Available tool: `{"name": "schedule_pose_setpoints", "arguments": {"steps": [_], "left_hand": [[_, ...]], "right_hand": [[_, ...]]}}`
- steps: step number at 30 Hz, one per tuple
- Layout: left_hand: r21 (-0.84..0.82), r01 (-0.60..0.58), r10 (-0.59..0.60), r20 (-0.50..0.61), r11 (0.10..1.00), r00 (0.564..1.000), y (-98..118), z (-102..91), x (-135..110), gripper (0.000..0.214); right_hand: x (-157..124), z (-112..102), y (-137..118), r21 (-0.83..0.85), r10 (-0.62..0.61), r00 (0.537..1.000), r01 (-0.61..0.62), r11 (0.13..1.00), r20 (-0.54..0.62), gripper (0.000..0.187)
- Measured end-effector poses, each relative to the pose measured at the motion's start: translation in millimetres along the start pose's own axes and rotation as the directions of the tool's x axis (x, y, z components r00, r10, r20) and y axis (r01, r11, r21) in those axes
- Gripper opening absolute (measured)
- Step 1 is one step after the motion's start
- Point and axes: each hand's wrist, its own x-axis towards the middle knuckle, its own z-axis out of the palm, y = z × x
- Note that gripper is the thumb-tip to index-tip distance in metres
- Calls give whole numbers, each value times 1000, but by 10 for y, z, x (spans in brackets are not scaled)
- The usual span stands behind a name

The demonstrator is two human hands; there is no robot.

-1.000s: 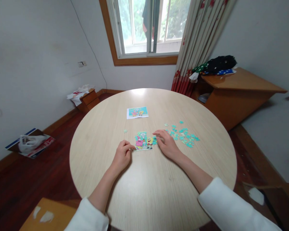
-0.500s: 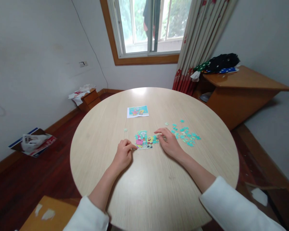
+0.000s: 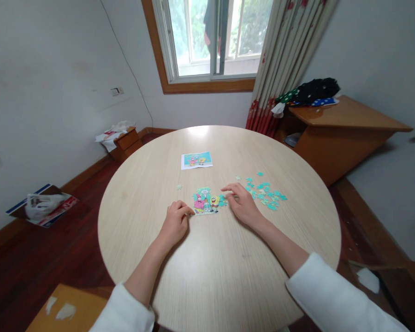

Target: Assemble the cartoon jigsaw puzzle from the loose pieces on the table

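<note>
White sleeves [image 3: 122,309], lower left and lower right, cut off by the frame edges. Round table [image 3: 207,267], pale, across the centre. Left hand [image 3: 176,221], left of centre: loosely curled, index finger reaching the lower-left corner of the joined puzzle section [image 3: 205,201], apparently touching; no piece visibly held. Right hand [image 3: 242,203], right of centre: half open, fingers bent, fingertips just beside a teal piece group [image 3: 222,201] at the section's right edge; grip on any piece, impossible to tell.

Joined puzzle section, mid-frame: cartoon figures side by side, lower edge straight, top ragged. Loose pieces [image 3: 266,191], right of centre: mostly teal, scattered, some overlapping. Stray pale piece [image 3: 179,187], upper left of the section. Printed picture [image 3: 196,160], above centre: similar figures, broader teal ground.

Progress, by judgement: figures largely assembled; much teal background outstanding.

Hard to make out: left thumb, tucked from view; anything beneath the right hand, hidden; teal group, joined or merely adjacent, unclear; loose pieces, too crowded to count; window [image 3: 193,37], cut off at top.
</note>
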Motion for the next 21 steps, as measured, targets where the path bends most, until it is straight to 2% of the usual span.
{"name": "schedule_pose_setpoints", "arguments": {"steps": [3, 7, 10, 12, 16, 21], "left_hand": [[-6, 2, -2, 7, 1000, 1000, 2, -2, 4, 32], [-9, 7, -7, 2, 1000, 1000, 14, 23, 16, 31], [8, 22, -22, -45, 1000, 999, 27, 61, 48, 29], [2, 46, -46, -119, 999, 992, 17, 84, 90, 28], [-74, 150, -165, -286, 986, 944, -91, 95, 233, 27], [-189, 291, -342, -369, 938, 864, -277, 55, 497, 26]], "right_hand": [[-5, 2, -3, -22, -15, 999, 16, 1000, 35, 24], [-50, 30, -39, -113, -66, 979, 89, 990, 195, 26], [-89, 77, -64, -200, -77, 943, 148, 969, 323, 40], [-101, 111, -63, -248, -58, 935, 152, 957, 349, 42], [-91, 154, -32, -272, -28, 941, 125, 954, 336, 38], [-56, 177, -6, -255, -34, 954, 115, 960, 299, 34]]}}
